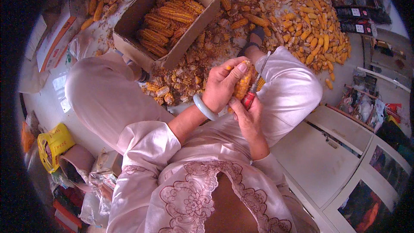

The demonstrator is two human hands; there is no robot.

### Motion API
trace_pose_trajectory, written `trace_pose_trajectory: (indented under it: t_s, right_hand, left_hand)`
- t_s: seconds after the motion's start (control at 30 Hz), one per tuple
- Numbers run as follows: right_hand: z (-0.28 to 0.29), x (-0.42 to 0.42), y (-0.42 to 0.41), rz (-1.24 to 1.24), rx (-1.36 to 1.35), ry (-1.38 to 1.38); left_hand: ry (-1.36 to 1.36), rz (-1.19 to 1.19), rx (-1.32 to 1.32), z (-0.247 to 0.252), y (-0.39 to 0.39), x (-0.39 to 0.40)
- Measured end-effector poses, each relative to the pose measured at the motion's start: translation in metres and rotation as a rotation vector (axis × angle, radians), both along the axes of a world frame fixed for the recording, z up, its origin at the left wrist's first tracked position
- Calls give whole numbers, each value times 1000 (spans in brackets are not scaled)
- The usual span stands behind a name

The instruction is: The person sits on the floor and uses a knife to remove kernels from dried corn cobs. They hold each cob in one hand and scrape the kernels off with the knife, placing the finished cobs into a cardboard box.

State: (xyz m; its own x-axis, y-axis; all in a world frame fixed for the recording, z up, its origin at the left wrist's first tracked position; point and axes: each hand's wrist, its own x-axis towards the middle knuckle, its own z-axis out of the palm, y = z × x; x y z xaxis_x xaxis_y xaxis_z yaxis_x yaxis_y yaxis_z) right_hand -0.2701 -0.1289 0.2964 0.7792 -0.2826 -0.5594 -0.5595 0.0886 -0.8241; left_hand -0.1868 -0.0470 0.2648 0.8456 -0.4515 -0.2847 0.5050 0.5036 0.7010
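An ear of dried yellow corn (243,84) is held tilted above my lap, some of its kernels hidden by my fingers. My left hand (223,79) grips its upper part, thumb pressed along the side; a pale bangle (205,107) circles that wrist. Closed around the red handle of a screwdriver (249,99), my right hand (250,113) also touches the ear's lower end with its thumb. The tool's metal shaft points up and away, beside the ear. Below the hands lies a heap of corn pieces and chaff (181,84) on the floor.
A cardboard box (136,43) of corn ears (171,19) stands between my legs, beyond the heap. More ears (312,35) lie piled on the floor at right. At my right side is a white cabinet (323,155); bags, one a yellow plastic bag (59,139), lie at left.
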Motion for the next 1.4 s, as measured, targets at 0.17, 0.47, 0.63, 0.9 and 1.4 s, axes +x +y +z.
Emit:
trace_pose_trajectory:
  t_s: [0.17,0.47,0.63,0.9,1.4]
  right_hand:
    - [-8,0,6,-70,12,-108]
    - [7,-4,-14,72,352,-42]
    - [12,-3,-18,33,488,-109]
    - [18,-1,-20,-61,463,-88]
    - [23,3,-28,-119,536,15]
  left_hand:
    - [102,22,-73,1,-1,0]
    - [266,-176,-405,7,9,13]
    - [219,-262,-522,5,9,16]
    - [100,-290,-520,2,15,22]
    - [171,-369,-533,2,20,25]
